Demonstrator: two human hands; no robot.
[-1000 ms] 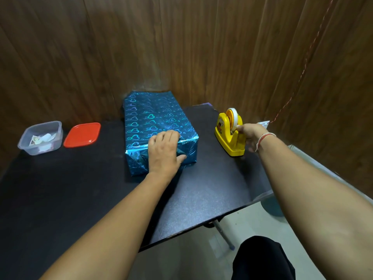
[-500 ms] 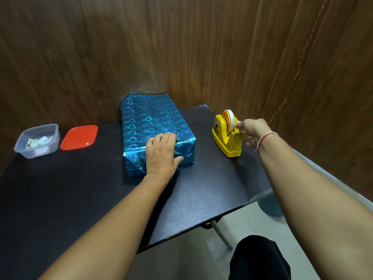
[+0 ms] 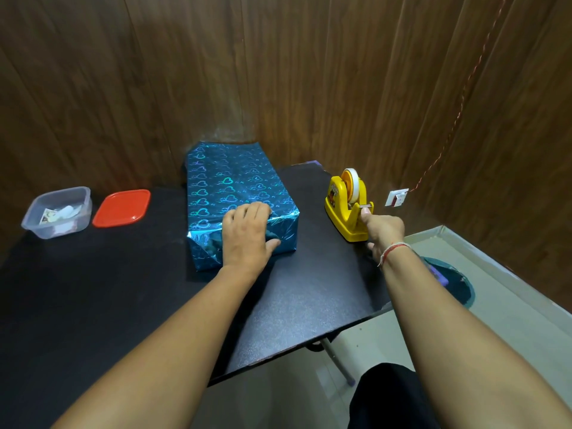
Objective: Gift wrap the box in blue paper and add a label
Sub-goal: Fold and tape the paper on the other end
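The left hand [image 3: 247, 239] lies flat, fingers straight, pressing the folded end flap of the box wrapped in shiny blue heart-patterned paper [image 3: 235, 193], which sits mid-surface on the black surface [image 3: 93, 305]. The right hand [image 3: 382, 232] has its grip pinched together at the cutter of the yellow plastic tape dispenser [image 3: 345, 209], apparently on tape. If the left hand lifts early, the flap may spring open; a hard pull may drag the dispenser.

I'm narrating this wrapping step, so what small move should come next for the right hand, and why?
Probably tear the tape off at the cutter and carry it to the box. The right hand pinches at the front of the yellow tape dispenser, while the left hand presses the folded end flap of the blue wrapped box, apparently untaped.
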